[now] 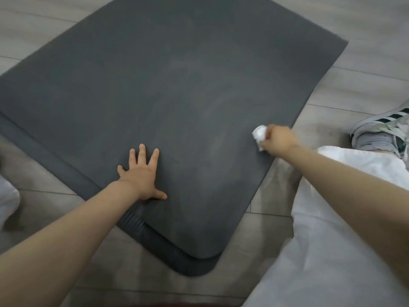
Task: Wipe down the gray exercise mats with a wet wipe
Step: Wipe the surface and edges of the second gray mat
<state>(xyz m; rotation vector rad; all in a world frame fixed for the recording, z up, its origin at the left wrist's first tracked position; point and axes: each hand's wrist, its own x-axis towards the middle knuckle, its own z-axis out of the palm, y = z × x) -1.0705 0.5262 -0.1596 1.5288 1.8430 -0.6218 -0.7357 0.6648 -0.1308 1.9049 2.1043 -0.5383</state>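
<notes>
A dark gray exercise mat [177, 89] lies flat on the floor and fills most of the view. It lies on a second gray mat [141, 227] whose ribbed edge sticks out along the near left side. My left hand [141, 173] presses flat on the top mat near its front edge, fingers spread. My right hand [276, 139] grips a crumpled white wet wipe [259, 133] and holds it against the mat close to the right edge. Faint streaks show on the mat's middle.
Gray wood-look floor planks [365, 52] surround the mats. My right leg in white trousers [321, 251] stretches along the right side, ending in a white sneaker with dark stripes [382, 127]. A bit of white cloth [7, 200] shows at the left edge.
</notes>
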